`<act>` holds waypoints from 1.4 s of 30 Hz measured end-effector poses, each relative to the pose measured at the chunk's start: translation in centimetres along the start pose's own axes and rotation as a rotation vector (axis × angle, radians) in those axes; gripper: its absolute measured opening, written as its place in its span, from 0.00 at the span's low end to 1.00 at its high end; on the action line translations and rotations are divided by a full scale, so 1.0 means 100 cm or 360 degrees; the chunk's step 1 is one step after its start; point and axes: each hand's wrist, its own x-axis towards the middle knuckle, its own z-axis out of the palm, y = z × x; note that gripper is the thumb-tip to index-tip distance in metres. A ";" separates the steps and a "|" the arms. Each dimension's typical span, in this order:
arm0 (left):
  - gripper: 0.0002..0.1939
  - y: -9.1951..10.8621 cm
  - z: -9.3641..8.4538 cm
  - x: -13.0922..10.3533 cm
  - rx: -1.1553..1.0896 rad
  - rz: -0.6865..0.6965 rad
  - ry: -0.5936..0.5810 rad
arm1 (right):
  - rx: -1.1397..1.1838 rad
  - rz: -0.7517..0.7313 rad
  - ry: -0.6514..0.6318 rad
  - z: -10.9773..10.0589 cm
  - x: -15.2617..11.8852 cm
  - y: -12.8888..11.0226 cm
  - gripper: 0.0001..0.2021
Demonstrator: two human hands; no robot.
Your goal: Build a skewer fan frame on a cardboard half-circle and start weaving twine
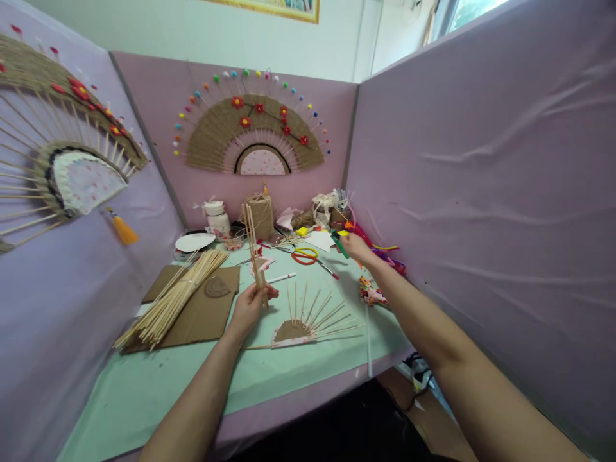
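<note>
My left hand (249, 309) is closed round several thin bamboo sticks (251, 237), which stand nearly upright above the table. Out at the far right, my right hand (357, 247) grips a slim green tool (339, 244); its exact kind cannot be made out. Between my arms lies a half-round cardboard piece (290, 331) with a pink-patterned edge. Thin sticks (332, 314) spread from it like fan ribs, mostly to the right, and one juts out left. Left of my left hand, a big tied bundle of bamboo sticks (180, 295) rests on brown cardboard (226, 301).
Scissors (305, 256) with yellow and red handles and a red-ended pen (330, 271) lie mid-table. Behind stand a twine roll (260, 217), a white jar (217, 219) and a white plate (195, 242). Finished fans (260, 128) hang on the partitions. A patterned bundle (371, 292) sits right.
</note>
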 end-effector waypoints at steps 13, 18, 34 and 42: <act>0.19 -0.001 0.002 -0.002 -0.0112 -0.0049 0.0066 | 0.1540 -0.0407 -0.0616 0.053 -0.152 -0.028 0.18; 0.18 -0.006 0.002 0.001 -0.0171 -0.0083 0.0067 | 0.1430 -0.0662 -0.0709 0.101 -0.170 -0.072 0.17; 0.21 -0.005 0.005 -0.002 -0.0190 -0.0035 0.0066 | 0.1441 -0.1005 -0.0828 0.100 -0.183 -0.093 0.12; 0.21 0.006 0.004 -0.002 -0.0146 -0.0059 -0.0021 | -0.0321 -0.1336 -0.0142 0.011 -0.113 -0.046 0.11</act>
